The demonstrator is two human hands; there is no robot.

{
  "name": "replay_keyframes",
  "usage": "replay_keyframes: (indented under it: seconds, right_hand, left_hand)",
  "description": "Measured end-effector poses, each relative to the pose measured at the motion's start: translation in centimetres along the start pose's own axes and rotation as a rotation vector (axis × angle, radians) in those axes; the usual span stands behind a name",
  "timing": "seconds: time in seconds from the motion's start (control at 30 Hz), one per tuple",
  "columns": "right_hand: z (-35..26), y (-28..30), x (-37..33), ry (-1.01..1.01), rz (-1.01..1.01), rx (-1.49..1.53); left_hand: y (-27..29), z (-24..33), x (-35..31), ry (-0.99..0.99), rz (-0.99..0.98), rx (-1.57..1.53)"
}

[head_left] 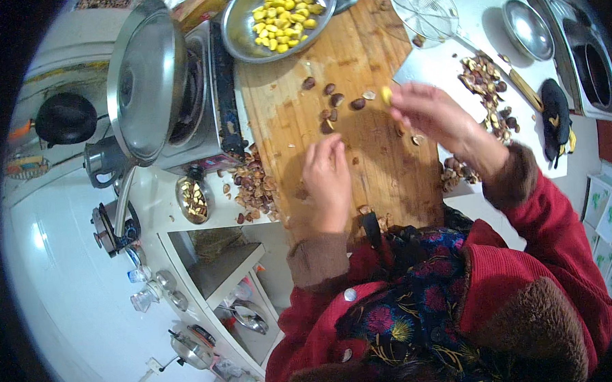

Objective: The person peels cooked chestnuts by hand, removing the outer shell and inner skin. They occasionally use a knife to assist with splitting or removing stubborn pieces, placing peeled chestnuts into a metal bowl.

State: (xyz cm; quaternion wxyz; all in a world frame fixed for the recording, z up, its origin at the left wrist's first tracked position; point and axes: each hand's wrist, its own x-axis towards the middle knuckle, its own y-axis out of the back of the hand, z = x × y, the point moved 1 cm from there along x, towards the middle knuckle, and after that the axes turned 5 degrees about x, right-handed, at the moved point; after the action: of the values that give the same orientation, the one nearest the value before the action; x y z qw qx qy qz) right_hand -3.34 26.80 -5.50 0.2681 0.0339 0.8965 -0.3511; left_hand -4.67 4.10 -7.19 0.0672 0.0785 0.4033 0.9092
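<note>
My right hand [431,112] is raised over the wooden cutting board [368,58] and pinches a peeled yellow chestnut kernel [386,95] at its fingertips. My left hand [326,178] rests palm down on the board, fingers pointing toward several brown unpeeled chestnuts [335,101]; nothing shows in it. A metal bowl [238,37] of peeled yellow kernels [286,18] stands at the board's far end.
A pile of brown shells [252,186] lies left of the board, another shell pile [487,91] on the right. A lidded metal pot [145,78] sits on a cooker at left. A wire strainer [424,12], a small metal bowl [528,28] and a sink lie at right.
</note>
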Motion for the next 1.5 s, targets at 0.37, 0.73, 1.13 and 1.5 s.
replay_keyframes:
  seconds: [0.37, 0.73, 1.13, 1.5]
  right_hand:
    - [-3.3, -5.0, 8.4, 0.405, 0.001, -0.403]
    - [1.1, -2.9, -3.1, 0.723, -0.209, -0.950]
    - [1.6, -2.2, -8.0, 0.728, -0.046, -0.869]
    - [2.7, -3.1, -9.6, 0.832, -0.053, -1.107]
  left_hand:
    - [-0.7, -2.4, 4.4, 0.070, -0.069, 0.368]
    - [2.5, 5.8, -0.2, 0.358, -0.351, -0.817]
    - [0.7, 9.4, -4.2, 0.422, -0.258, -0.853]
    - [3.2, 8.2, -5.2, 0.427, -0.452, -0.676]
